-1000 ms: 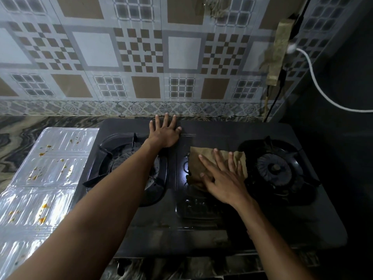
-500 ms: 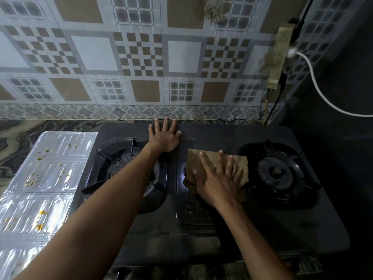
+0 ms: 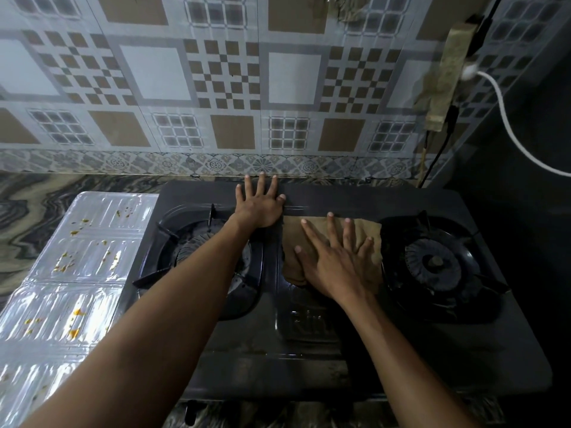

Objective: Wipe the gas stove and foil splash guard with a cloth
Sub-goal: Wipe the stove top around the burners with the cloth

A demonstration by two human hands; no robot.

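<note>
A black two-burner gas stove (image 3: 355, 359) fills the middle of the view. A brown cloth (image 3: 367, 234) lies flat on its centre strip between the burners. My right hand (image 3: 336, 261) presses on the cloth with fingers spread. Flat on the stove's back edge rests my left hand (image 3: 259, 205), its fingers apart and nothing in it. The foil splash guard (image 3: 61, 273) lies flat on the counter left of the stove, speckled with yellow-orange food spots.
The left burner (image 3: 197, 257) is partly hidden by my left forearm; the right burner (image 3: 432, 264) is in plain sight. A patterned tiled wall (image 3: 216, 88) rises behind. A socket block (image 3: 448, 75) with a white cable (image 3: 509, 128) hangs at the right.
My right hand has slid the cloth a little away from me, toward the stove's back edge. My left hand has stayed put.
</note>
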